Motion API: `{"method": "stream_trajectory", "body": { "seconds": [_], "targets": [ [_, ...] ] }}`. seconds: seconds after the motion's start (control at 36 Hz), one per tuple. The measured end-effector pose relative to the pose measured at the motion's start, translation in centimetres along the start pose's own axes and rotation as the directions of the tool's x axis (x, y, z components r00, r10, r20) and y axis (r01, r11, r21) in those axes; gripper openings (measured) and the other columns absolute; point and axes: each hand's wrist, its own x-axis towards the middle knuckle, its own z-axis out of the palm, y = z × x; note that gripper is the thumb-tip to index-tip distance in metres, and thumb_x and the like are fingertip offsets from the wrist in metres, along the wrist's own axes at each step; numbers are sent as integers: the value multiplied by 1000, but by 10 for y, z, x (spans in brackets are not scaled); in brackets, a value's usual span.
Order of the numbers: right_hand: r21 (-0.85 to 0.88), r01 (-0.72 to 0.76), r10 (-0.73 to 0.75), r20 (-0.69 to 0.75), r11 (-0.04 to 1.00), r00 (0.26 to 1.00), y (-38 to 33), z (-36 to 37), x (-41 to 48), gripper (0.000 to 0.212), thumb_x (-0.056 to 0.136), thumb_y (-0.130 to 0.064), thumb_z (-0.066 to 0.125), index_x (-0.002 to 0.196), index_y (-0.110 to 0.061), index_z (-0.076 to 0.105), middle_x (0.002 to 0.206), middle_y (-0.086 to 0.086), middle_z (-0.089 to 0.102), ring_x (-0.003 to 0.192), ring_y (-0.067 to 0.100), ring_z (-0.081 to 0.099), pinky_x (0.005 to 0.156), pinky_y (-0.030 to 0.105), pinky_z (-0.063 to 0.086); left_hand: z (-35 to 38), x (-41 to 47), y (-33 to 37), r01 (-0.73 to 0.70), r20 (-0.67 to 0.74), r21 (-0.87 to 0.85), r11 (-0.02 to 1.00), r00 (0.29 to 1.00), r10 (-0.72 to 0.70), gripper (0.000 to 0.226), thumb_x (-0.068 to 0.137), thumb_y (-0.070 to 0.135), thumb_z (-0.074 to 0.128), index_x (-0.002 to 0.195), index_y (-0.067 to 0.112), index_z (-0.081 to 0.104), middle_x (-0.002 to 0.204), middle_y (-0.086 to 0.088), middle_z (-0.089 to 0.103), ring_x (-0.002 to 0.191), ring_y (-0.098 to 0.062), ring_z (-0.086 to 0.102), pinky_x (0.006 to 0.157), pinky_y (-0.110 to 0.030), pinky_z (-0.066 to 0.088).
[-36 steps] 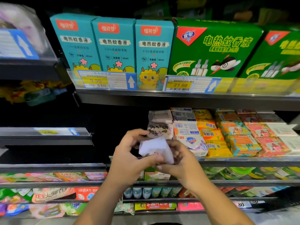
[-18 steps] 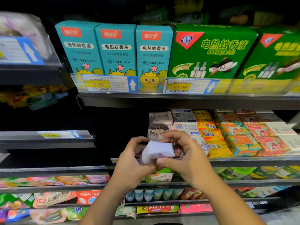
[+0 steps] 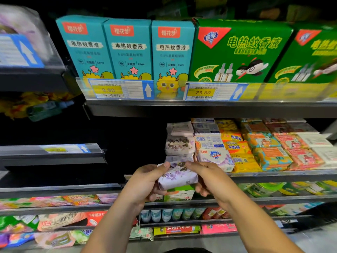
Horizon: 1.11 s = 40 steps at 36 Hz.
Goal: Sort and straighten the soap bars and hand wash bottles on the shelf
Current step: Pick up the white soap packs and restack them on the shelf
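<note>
A wrapped soap bar (image 3: pixel 177 177) with purple flowers on white paper is held in front of the soap shelf (image 3: pixel 273 175). My left hand (image 3: pixel 145 183) grips its left end, thumb on top. My right hand (image 3: pixel 209 177) pinches its right end from above. Just behind it stands a stack of the same flowered soap bars (image 3: pixel 179 143). To the right lie rows of other soaps: white and blue Safeguard packs (image 3: pixel 212 152), yellow packs (image 3: pixel 238 152), orange and teal packs (image 3: pixel 268 152) and pink packs (image 3: pixel 299 154).
The shelf above carries teal boxes (image 3: pixel 127 50) and green boxes (image 3: pixel 238 52) behind price tags (image 3: pixel 120 89). Lower shelves hold small bottles (image 3: pixel 164 214) and flat packets (image 3: pixel 60 221). A dark gap lies left of the flowered stack.
The soap bar has been turned over: its plain white side faced me before, now its flowered front shows. Both hands have kept hold of it and shifted slightly right.
</note>
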Motion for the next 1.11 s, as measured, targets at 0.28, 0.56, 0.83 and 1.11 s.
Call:
{"method": "stream_trajectory", "body": {
  "seconds": [0.28, 0.56, 0.83, 1.11],
  "targets": [
    [63, 152, -159, 137, 986, 978, -19, -4, 1, 28, 101, -15, 57, 125, -29, 56, 113, 11, 65, 77, 22, 67, 76, 37, 58, 1, 5, 10, -181, 53, 79, 980, 983, 177, 47, 89, 3, 70, 131, 12, 50, 117, -8, 62, 105, -22, 65, 89, -37, 59],
    [156, 378, -375, -50, 913, 926, -12, 12, 17, 7, 91, -28, 70, 85, -33, 71, 103, 2, 67, 101, 30, 61, 85, 47, 54, -6, 17, 7, -463, 84, 312, 830, 883, 461, 54, 71, 18, 89, 115, 31, 60, 114, 2, 62, 101, -11, 62, 80, -17, 52],
    [66, 487, -487, -8, 871, 873, -7, 16, 25, 44, 76, -1, 69, 96, -41, 68, 115, 0, 66, 113, 29, 61, 85, 41, 57, -3, 21, 4, -519, 238, 794, 316, 744, 625, 62, 78, 53, 74, 131, 26, 55, 114, 6, 63, 104, -14, 58, 85, -28, 49],
    [-432, 485, -533, 11, 760, 846, -18, -16, 35, 32, 96, -17, 66, 125, -25, 55, 127, -6, 56, 117, -1, 54, 97, 20, 45, -24, 41, 8, -380, 130, 850, 364, 822, 555, 67, 76, 50, 74, 133, 18, 60, 113, -6, 70, 104, -29, 65, 86, -34, 52]
  ]
}}
